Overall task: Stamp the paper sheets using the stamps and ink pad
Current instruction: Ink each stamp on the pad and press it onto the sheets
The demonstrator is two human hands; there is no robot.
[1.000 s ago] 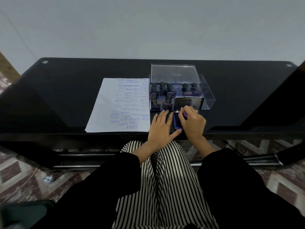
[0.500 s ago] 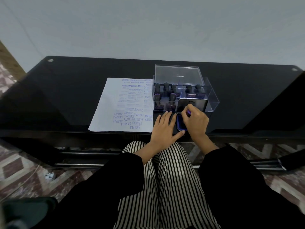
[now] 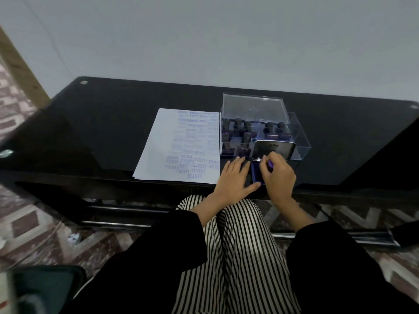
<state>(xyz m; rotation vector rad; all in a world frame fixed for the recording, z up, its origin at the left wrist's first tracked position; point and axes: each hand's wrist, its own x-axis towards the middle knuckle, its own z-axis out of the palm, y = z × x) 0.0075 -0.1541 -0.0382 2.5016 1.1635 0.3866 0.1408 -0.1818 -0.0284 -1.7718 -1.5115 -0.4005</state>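
A white paper sheet [image 3: 179, 146] covered with blue stamp marks lies on the black glass table [image 3: 113, 123]. To its right stands a clear plastic box [image 3: 299, 141] holding several dark-handled stamps [image 3: 238, 125]. In front of the box sits the blue ink pad [image 3: 255, 175] with its dark lid [image 3: 278, 147] raised. My right hand [image 3: 277, 175] grips a purple stamp [image 3: 270, 164] down on the pad. My left hand [image 3: 233, 180] lies flat on the table, thumb against the pad's near left corner.
The box's clear lid [image 3: 254, 108] stands open at the back. The table's front edge runs just under my wrists, with my striped lap below it. A dark bag or seat [image 3: 45, 288] is on the patterned floor at the lower left.
The view has shifted slightly. Both hands stay at the ink pad; the right hand keeps the stamp on the pad with only small movement.
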